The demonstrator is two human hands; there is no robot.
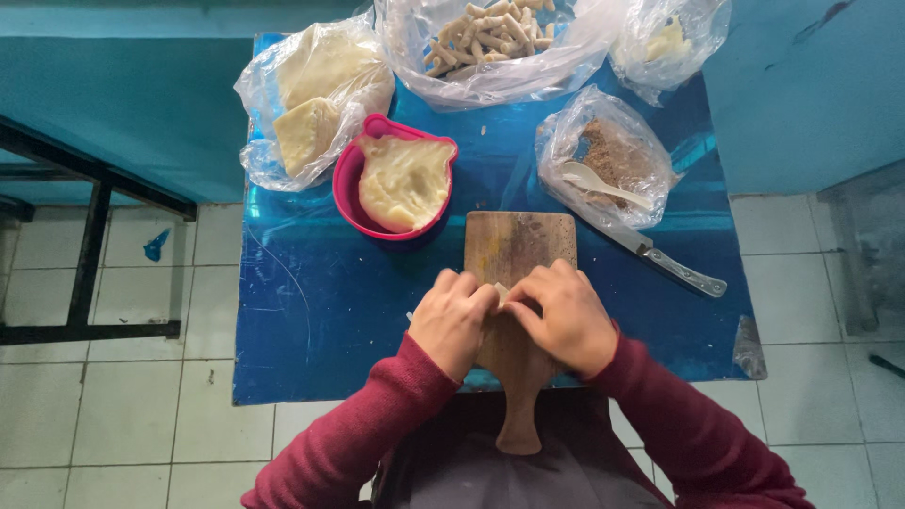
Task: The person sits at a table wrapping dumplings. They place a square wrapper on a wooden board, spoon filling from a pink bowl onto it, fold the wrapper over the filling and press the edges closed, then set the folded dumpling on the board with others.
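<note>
My left hand (pixel 451 318) and my right hand (pixel 564 316) rest together on a wooden cutting board (pixel 518 243) that lies on a small table with a blue cover (pixel 311 311). Both hands pinch a small pale piece of dough (pixel 501 291) between their fingertips; most of it is hidden under the fingers. The board's handle (pixel 519 426) hangs past the table's near edge toward my lap. A pink bowl (pixel 351 179) holding a pale dough sheet stands just beyond my left hand.
A plastic bag of pale dough blocks (pixel 306 99) lies back left. A bag of rolled dough sticks (pixel 490 42) sits at the back, a small bag (pixel 667 42) back right. A bag of brown filling with a white spoon (pixel 603 160) and a knife (pixel 671 266) lie right.
</note>
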